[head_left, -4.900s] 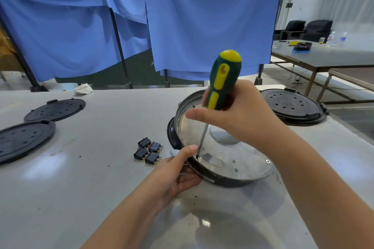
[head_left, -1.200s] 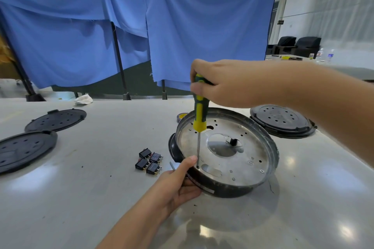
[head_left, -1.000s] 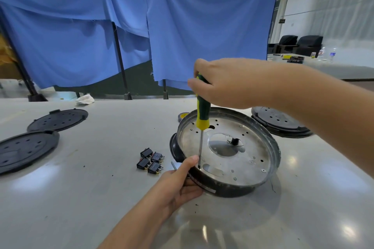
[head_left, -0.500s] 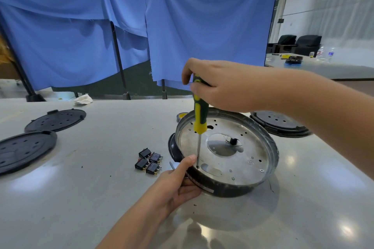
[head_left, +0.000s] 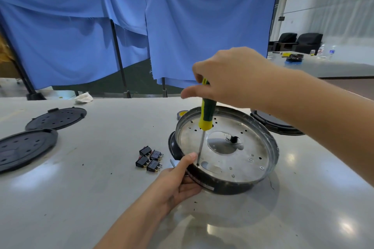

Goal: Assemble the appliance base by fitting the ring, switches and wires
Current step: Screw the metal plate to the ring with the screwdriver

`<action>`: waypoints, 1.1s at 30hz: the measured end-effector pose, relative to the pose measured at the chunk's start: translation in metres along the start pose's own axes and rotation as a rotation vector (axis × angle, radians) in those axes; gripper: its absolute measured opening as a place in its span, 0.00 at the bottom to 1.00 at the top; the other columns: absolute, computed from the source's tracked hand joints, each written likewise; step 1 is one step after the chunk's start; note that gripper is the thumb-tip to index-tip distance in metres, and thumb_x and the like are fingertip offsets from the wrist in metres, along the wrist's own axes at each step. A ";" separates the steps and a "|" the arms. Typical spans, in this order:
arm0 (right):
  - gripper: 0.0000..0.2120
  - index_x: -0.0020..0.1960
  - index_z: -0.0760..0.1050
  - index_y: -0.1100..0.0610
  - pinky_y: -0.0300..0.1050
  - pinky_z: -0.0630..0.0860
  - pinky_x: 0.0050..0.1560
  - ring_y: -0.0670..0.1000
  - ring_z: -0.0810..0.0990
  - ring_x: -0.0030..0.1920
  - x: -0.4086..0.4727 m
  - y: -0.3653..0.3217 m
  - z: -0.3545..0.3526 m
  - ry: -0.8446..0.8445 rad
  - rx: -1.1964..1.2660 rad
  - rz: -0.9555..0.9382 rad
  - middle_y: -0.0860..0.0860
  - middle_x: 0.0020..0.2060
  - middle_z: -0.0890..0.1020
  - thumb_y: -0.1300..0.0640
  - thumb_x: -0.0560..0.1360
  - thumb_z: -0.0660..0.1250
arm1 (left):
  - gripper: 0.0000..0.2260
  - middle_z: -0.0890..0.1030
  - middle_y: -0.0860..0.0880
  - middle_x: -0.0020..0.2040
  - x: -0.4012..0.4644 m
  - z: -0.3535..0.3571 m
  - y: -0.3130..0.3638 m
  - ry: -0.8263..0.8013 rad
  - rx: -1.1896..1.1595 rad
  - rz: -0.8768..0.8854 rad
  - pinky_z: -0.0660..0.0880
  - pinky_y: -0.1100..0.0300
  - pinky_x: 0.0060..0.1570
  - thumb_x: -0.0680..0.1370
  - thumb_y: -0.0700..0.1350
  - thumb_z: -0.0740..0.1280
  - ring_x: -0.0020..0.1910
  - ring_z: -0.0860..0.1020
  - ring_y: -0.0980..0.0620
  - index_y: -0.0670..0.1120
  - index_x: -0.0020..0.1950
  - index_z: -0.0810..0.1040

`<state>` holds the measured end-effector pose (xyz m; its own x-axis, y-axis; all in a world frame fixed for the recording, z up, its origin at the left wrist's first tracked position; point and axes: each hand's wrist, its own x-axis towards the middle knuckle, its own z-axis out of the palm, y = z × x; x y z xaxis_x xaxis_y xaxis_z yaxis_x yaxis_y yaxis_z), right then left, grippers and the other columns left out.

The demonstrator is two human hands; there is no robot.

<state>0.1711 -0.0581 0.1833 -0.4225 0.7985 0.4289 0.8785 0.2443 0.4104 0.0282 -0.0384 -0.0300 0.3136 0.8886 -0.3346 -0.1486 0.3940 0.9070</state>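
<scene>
Appliance base (head_left: 238, 153) sits on the grey table (head_left: 81, 198), tilted, near edge raised. Right hand (head_left: 228, 79) has fingers curled round the top of a green-yellow screwdriver (head_left: 206, 116), shaft near-vertical, tip down at the inner rim on the near-left side. Left hand (head_left: 178, 180) grips the base's near-left edge, thumb over the rim just beside the shaft. Four black switches (head_left: 149, 158) clustered on the table just left of the base. Black perforated covers (head_left: 40, 131) far left.
</scene>
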 end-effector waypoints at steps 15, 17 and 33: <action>0.10 0.57 0.67 0.50 0.43 0.69 0.38 0.50 0.74 0.42 -0.004 0.002 0.001 -0.179 0.507 -0.018 0.47 0.46 0.71 0.53 0.79 0.52 | 0.33 0.85 0.39 0.40 0.002 0.000 0.000 -0.009 0.010 0.002 0.80 0.59 0.36 0.52 0.61 0.76 0.39 0.85 0.46 0.38 0.47 0.82; 0.08 0.57 0.67 0.50 0.40 0.67 0.33 0.48 0.72 0.36 -0.003 0.002 0.000 -0.147 0.546 -0.035 0.46 0.39 0.73 0.50 0.80 0.56 | 0.34 0.85 0.39 0.41 0.002 0.000 0.000 -0.010 0.010 0.001 0.81 0.59 0.36 0.52 0.61 0.76 0.40 0.85 0.45 0.38 0.47 0.82; 0.24 0.51 0.71 0.53 0.45 0.61 0.31 0.53 0.72 0.35 -0.003 -0.001 0.012 0.076 0.089 0.052 0.49 0.33 0.72 0.34 0.77 0.50 | 0.36 0.85 0.40 0.40 0.000 0.001 0.000 0.001 0.022 0.009 0.81 0.58 0.38 0.52 0.63 0.75 0.41 0.85 0.46 0.38 0.50 0.82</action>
<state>0.1744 -0.0537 0.1722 -0.3886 0.7680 0.5091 0.9146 0.2544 0.3143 0.0292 -0.0381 -0.0294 0.3114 0.8924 -0.3266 -0.1309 0.3807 0.9154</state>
